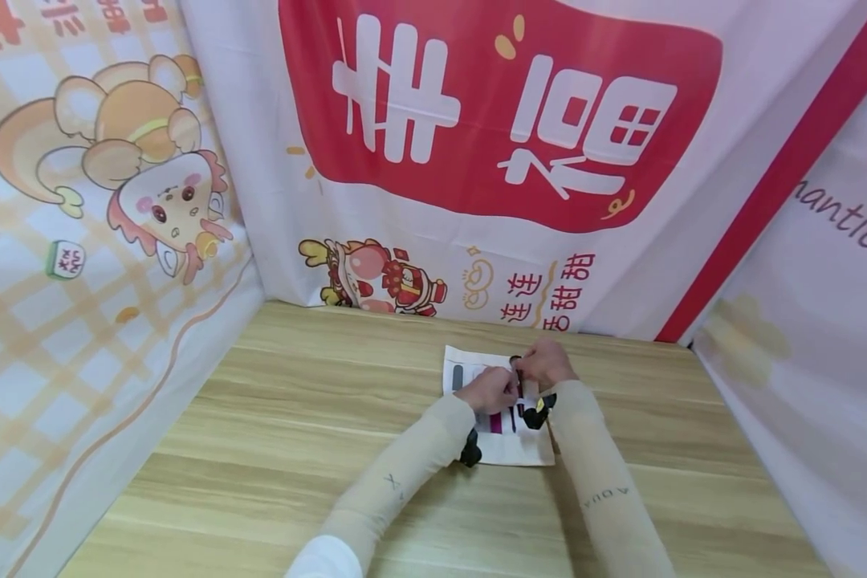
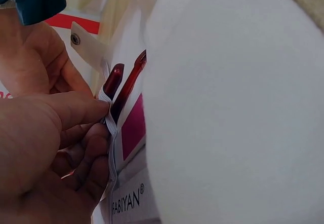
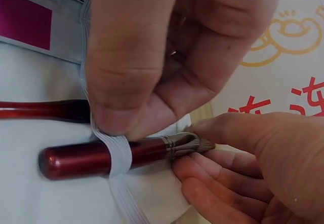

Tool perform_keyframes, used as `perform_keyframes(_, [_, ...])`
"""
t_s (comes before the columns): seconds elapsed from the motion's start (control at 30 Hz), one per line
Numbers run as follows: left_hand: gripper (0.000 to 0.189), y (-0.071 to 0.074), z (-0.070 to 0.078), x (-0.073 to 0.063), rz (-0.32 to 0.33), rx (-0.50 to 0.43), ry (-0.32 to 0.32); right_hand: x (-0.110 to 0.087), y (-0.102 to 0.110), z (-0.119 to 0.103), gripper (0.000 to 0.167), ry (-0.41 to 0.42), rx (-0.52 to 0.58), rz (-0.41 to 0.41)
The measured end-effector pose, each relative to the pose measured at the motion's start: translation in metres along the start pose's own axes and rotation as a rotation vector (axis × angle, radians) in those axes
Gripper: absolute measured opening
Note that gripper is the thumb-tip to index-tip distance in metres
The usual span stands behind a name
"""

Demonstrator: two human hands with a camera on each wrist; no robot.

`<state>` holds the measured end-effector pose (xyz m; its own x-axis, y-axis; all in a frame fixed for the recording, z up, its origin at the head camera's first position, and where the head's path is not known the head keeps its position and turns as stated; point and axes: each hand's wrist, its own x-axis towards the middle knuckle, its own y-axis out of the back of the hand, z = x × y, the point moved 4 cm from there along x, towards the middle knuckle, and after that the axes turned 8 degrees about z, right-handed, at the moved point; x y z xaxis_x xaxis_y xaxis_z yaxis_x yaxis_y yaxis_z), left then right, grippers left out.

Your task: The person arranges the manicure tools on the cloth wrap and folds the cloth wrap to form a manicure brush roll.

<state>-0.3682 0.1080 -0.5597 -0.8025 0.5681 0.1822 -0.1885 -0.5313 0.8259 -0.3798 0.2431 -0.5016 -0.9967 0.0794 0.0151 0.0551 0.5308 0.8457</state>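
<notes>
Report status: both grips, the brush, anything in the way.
Left grip pinching elastic band; right grip holding brush near its bristles. Brush running through the band's loop. Second red handle alongside, apparently not blocking.

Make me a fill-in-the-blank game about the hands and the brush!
1. The left hand pinches elastic coloured ____.
2. The right hand holds a brush whose handle is dark ____.
3. In the left wrist view, the capital letters below the magenta patch spell ____.
4. The tabletop has a pattern like ____ grain.

Missing words: white; red; FABIYAN; wood.
</notes>
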Motion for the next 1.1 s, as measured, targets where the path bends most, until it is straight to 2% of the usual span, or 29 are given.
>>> perform_keyframes(0.03, [0.035,-0.004,-0.002,0.001,0.015,0.004,-0.011,0.0,0.0,0.0,0.024,-0.004,-0.004,0.013])
perform_keyframes(0.1, [0.036,-0.002,0.002,0.0,-0.002,-0.007,-0.011,-0.001,0.0,0.002,0.021,-0.015,-0.007,0.022])
perform_keyframes(0.27, [0.038,0.028,0.031,-0.018,-0.062,-0.081,0.053,-0.004,0.0,0.006,0.016,-0.038,0.03,-0.003])
perform_keyframes(0.3, [0.038,0.031,0.033,-0.019,-0.069,-0.095,0.059,-0.005,0.001,0.006,0.016,-0.047,0.038,-0.013])
perform_keyframes(0.5, [0.039,0.029,0.03,-0.017,-0.078,-0.104,0.058,-0.011,0.003,0.005,0.015,-0.095,0.032,-0.078])
perform_keyframes(0.57, [0.04,0.035,0.036,-0.02,-0.084,-0.111,0.078,-0.011,0.003,0.004,0.015,-0.091,0.02,-0.094])
perform_keyframes(0.73, [0.042,0.034,0.033,-0.017,-0.102,-0.107,0.099,-0.011,0.002,0.003,0.018,-0.071,-0.017,-0.108])
perform_keyframes(0.8, [0.038,0.038,0.031,-0.017,-0.104,-0.111,0.096,-0.012,0.004,0.002,0.021,-0.051,-0.042,-0.107])
perform_keyframes(0.9, [0.026,0.05,0.028,-0.019,-0.095,-0.107,0.072,-0.018,0.012,-0.002,0.027,0.033,-0.073,-0.095])
perform_keyframes(1.03, [0.006,0.076,0.017,-0.026,-0.064,-0.014,0.032,-0.038,0.035,-0.012,0.027,0.189,-0.087,-0.058])
perform_keyframes(1.1, [0.013,0.091,0.01,-0.032,-0.059,0.061,0.016,-0.054,0.047,-0.014,0.024,0.229,-0.073,-0.055])
